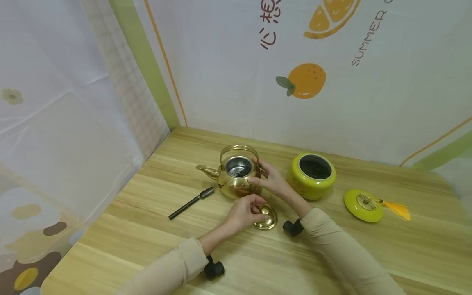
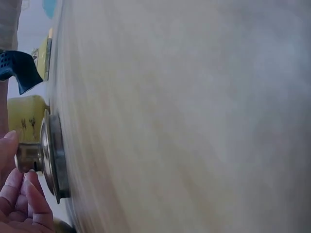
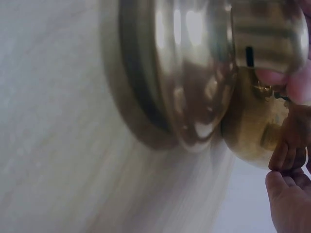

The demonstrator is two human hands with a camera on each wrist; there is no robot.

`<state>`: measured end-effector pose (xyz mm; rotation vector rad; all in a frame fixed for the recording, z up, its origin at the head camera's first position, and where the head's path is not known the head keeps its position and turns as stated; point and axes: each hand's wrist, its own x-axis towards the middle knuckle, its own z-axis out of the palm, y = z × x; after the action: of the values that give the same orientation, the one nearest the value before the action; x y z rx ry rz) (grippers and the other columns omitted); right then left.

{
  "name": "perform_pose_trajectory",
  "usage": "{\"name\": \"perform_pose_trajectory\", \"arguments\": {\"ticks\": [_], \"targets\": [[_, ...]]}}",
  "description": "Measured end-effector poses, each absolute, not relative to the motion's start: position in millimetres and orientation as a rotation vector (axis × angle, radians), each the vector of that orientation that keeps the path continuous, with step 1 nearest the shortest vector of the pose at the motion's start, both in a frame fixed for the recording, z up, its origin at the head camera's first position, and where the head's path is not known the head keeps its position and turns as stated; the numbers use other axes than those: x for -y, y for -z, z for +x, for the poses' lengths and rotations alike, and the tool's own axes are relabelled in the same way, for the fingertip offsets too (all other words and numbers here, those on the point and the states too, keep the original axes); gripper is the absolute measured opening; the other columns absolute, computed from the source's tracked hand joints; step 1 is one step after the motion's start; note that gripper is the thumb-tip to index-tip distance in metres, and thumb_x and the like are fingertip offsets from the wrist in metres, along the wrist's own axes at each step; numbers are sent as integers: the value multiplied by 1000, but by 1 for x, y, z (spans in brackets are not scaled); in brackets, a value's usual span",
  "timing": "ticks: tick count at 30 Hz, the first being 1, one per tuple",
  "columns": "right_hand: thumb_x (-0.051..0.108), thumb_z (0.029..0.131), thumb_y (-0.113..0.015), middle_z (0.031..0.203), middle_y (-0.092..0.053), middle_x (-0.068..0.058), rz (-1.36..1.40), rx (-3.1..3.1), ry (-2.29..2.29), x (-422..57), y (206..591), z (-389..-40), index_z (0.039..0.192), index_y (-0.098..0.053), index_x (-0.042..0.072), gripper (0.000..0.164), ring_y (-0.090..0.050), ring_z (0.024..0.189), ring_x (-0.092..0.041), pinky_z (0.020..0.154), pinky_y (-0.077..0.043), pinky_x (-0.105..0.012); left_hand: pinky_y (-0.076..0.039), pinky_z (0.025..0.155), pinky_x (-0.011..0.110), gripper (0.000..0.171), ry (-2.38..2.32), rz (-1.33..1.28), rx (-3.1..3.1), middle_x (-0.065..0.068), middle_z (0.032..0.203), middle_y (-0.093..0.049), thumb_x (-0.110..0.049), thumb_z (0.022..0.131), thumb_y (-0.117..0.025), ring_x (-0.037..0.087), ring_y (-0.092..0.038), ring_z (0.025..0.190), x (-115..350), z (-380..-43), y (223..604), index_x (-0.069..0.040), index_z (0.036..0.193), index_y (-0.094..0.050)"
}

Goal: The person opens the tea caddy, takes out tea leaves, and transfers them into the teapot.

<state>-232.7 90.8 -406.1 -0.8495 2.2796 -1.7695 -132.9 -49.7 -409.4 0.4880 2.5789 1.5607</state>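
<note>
A gold teapot [image 1: 236, 186], spout to the left and handle up, stands uncovered with a metal strainer holding some dark leaves in its mouth. My right hand [image 1: 271, 179] grips the pot's right side, thumb in front and fingers behind; the right wrist view shows those fingers [image 3: 290, 199] against the gold body. In front of the pot, the gold teapot lid [image 1: 272, 221] sits on the table. My left hand [image 1: 243, 214] pinches its knob [image 2: 29, 156] between thumb and fingers; the lid's rim [image 2: 59, 160] appears to rest on the wood.
Right of the pot stands a yellow-green jar [image 1: 311, 186] with dark contents, its lid [image 1: 363, 213] with an orange tassel [image 1: 396, 209] lying farther right. A dark scoop [image 1: 191, 203] lies left of the pot on the wooden table [image 1: 147, 229]. A printed curtain [image 1: 236, 82] hangs behind.
</note>
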Motion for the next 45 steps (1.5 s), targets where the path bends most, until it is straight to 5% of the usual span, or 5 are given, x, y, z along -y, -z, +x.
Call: {"name": "perform_pose_trajectory", "arguments": {"ticks": [21,35,45], "targets": [[6,84,-69,146,-35,-24,-844,-2330,1734,-92,406,-232,141,-32,-9,70,-32,136,-35,112,-28,-45,-51,61,17,25,-1562,506,-2644,6,86,-71,-15,75,-79,7,-60,70,64,-125,399,-4,95,-70],[-4,83,-67,144,-35,-29,-887,-2324,1760,-92,406,-235,139,-33,-11,66,-32,135,-38,111,-29,-45,-51,61,17,28,-1995,186,-2702,9,91,-71,-12,76,-78,9,-61,71,108,-136,356,-5,102,-68],[0,83,-69,146,-33,-28,-863,-2289,1779,-91,407,-233,140,-32,-11,69,-30,137,-36,112,-28,-45,-37,42,11,28,-2272,69,-2784,19,77,-68,-10,78,-76,2,-50,49,106,-160,359,2,102,-69]]}}
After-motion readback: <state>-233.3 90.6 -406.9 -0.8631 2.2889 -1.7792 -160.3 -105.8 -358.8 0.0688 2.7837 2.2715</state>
